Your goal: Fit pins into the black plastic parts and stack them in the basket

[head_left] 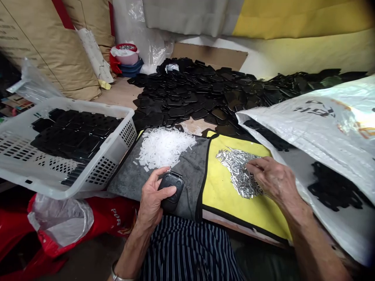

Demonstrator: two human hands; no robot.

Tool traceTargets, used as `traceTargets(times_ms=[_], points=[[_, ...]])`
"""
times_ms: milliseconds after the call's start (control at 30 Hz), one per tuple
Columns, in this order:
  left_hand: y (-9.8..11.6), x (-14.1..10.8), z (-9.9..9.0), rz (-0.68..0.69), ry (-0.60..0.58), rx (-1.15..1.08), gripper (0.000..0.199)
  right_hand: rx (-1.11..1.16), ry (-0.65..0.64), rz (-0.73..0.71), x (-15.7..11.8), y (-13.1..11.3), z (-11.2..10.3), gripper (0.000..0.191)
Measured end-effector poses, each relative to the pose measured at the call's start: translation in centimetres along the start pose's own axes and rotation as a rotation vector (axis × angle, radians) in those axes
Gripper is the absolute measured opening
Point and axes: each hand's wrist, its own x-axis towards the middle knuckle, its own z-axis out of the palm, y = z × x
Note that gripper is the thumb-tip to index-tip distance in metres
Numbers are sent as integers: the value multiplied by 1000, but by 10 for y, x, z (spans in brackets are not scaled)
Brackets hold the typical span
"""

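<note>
My left hand (154,197) holds a black plastic piece (172,186) with round recesses, the thumb lying across its face. Just beyond it, a heap of small white strips (164,146) lies on the grey cloth (191,168). On the yellow cloth (219,187) is a pile of small silver metal pins (241,171). My right hand (271,175) reaches into the right side of that pile, fingertips pressed together; whether a pin is between them is too small to make out.
A white basket (101,175) of black pieces stands at the left. Many flat black pieces (190,93) cover the back. At the right is an open white sack (316,113) with black parts inside. A red bag (102,214) hangs lower left; a pink tub (127,57) stands behind.
</note>
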Motion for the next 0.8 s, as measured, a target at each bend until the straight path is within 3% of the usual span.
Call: traceTargets(times_ms=[67,200,300,467,800], points=[[-1,-1,2,-23,10,-24,60,289,-52,107,-7,-20,-3,17],[-2,-5,3,-39,14,-80,57,1044,-445,257,-29,-81,8,24],[-1,-9,-2,-56,18,-121,56,1334,-623,337,-42,-118,27,21],[0,-15,-17,-82,41,-204,57,1523,-693,437,-50,-146,49,25],[-1,-19,-33,-122,17,-282,53,1511,-861,363,-43,-164,57,30]])
